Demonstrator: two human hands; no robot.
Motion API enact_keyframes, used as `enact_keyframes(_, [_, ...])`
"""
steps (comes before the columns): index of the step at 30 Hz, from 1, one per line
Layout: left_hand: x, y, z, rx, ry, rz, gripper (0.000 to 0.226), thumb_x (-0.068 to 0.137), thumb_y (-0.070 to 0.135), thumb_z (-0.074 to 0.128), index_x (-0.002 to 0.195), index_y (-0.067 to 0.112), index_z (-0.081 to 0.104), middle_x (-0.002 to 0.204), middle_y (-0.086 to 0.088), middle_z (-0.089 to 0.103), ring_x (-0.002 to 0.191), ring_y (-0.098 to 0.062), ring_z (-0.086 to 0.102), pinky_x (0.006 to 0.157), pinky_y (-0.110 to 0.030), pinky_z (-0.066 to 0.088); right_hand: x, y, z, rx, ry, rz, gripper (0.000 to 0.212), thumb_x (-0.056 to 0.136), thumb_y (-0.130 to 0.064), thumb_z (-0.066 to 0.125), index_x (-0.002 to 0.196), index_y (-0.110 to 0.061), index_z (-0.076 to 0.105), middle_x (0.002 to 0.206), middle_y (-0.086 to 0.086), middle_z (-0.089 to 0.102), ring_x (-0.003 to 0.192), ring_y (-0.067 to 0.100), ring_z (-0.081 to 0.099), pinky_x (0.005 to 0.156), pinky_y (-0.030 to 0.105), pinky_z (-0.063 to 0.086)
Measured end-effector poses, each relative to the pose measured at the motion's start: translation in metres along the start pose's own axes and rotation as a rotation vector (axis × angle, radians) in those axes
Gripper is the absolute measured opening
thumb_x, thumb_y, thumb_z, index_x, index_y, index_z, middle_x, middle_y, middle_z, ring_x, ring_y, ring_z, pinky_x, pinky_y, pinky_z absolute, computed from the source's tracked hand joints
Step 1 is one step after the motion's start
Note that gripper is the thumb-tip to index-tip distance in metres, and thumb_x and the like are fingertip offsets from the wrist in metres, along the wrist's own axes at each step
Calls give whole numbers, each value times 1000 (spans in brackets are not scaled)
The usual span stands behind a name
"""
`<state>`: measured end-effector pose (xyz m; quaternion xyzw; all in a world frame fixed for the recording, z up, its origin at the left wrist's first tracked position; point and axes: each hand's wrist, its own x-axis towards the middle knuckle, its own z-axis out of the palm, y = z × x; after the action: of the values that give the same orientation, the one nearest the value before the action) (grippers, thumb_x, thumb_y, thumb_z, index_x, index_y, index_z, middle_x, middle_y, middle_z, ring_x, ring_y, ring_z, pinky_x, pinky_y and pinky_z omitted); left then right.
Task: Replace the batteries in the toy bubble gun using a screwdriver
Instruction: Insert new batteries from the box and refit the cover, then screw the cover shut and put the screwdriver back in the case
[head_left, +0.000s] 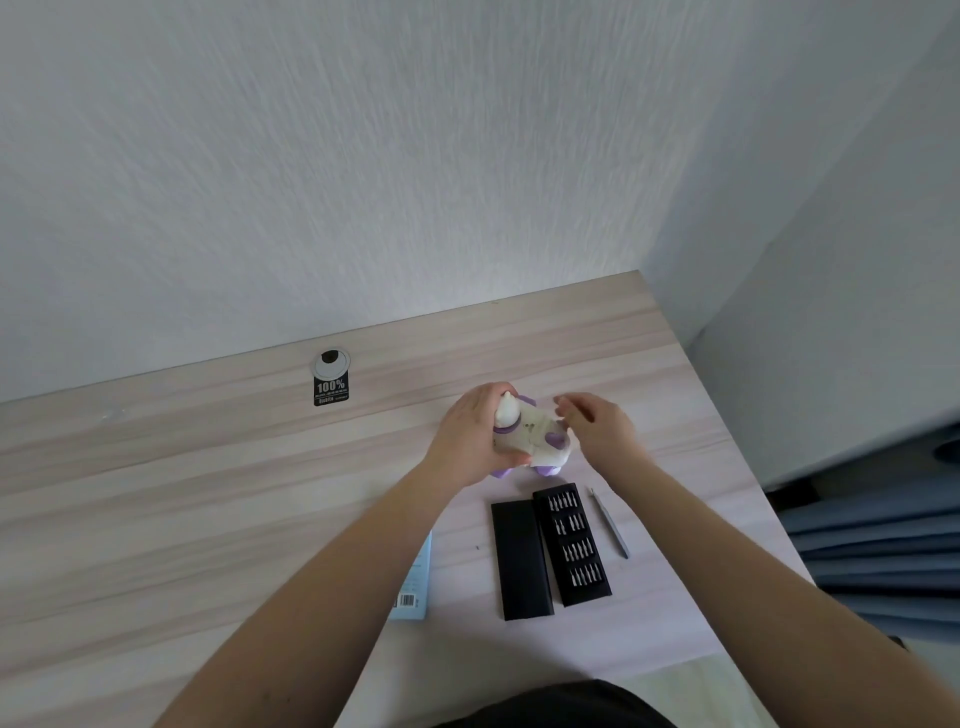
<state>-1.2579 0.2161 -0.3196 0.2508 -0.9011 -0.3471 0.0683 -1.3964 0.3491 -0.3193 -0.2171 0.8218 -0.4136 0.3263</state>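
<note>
1. Table: wood-grain top. Risk: a loosened screw could roll off unseen, should the toy be opened over bare wood.
2. Bit tray and black lid: near the toy, untouched; a wrong bit may strip the screw.
3. Toy bubble gun: white and purple, at the table's far centre.
4. Left hand: fingers wrapped round the toy's left side.
5. Right hand: fingers loosely bent just beside the toy; whether they touch it I cannot tell.
6. Screwdriver: slim, lying right of the tray.
</note>
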Motion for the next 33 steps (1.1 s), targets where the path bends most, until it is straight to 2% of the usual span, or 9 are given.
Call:
enact_keyframes(2, [-2, 2, -2, -9, 19, 25, 63, 57, 25, 83, 111, 24, 50, 95, 41, 44, 99, -13, 53, 83, -24, 38, -3, 12, -4, -9, 93, 12, 22, 97, -26, 50, 110, -20, 66, 98, -4, 69, 93, 15, 63, 73, 25, 44])
enact_keyframes(5, [-4, 2, -1, -15, 66, 40, 53, 65, 24, 78, 112, 21, 52, 97, 40, 47, 98, -12, 54, 85, -29, 45, -9, 39, -9, 12, 99, 56, 20, 96, -22, 50, 108, -20, 66, 100, -4, 68, 94, 15, 63, 76, 26, 47])
enact_keyframes(10, [-7, 0, 6, 15, 150, 40, 66, 65, 31, 83, 123, 17, 55, 118, 9, 59, 108, -17, 55, 94, -36, 44, -26, 93, -13, -204, 98, 124, 17, 95, -24, 53, 105, -19, 66, 97, -3, 66, 84, 13, 59, 68, 24, 43])
enact_keyframes(13, [-10, 3, 8, -12, 178, 51, 71, 66, 25, 85, 129, 13, 53, 112, 18, 58, 105, -18, 56, 94, -34, 41, -38, 123, -7, -281, 101, 164, 19, 94, -24, 55, 108, -15, 64, 104, 2, 64, 87, 15, 60, 73, 27, 46])
enact_keyframes(17, [-10, 2, 11, 32, 204, 88, 68, 66, 25, 85, 126, 12, 54, 114, 0, 61, 105, -22, 56, 91, -36, 44, -54, 141, 1, -355, 110, 176, 26, 92, -32, 58, 111, -14, 62, 104, 2, 59, 90, 19, 57, 77, 31, 49])
enact_keyframes(22, [-12, 3, 12, 35, 229, 104, 69, 68, 24, 85, 128, 10, 53, 117, -3, 59, 108, -21, 53, 92, -36, 45, -61, 146, 11, -413, 100, 136, 30, 88, -31, 65, 112, -13, 60, 107, 5, 56, 100, 23, 52, 85, 32, 44])
enact_keyframes(26, [-15, 3, 10, 53, 286, 103, 76, 70, 29, 84, 134, 8, 49, 127, -9, 54, 117, -26, 49, 99, -38, 42, -62, 148, 14, -447, 125, 119, 25, 91, -25, 63, 111, -12, 60, 108, 6, 56, 99, 24, 51, 82, 31, 43])
enact_keyframes(30, [-26, 28, 2, -12, 356, 107, 73, 71, 39, 75, 134, 13, 48, 127, -2, 52, 115, -19, 48, 100, -28, 36, -64, 152, 15, -476, 178, 67, 15, 93, -21, 60, 102, -10, 63, 97, 5, 58, 91, 23, 51, 75, 30, 42])
enact_keyframes(33, [-42, 48, 1, -41, 391, 174, 59, 78, 33, 70, 130, 12, 51, 120, 21, 44, 111, -12, 47, 99, -22, 35, -64, 155, 16, -471, 208, 45, 12, 93, -17, 59, 98, -8, 65, 93, 7, 59, 89, 25, 52, 72, 31, 42])
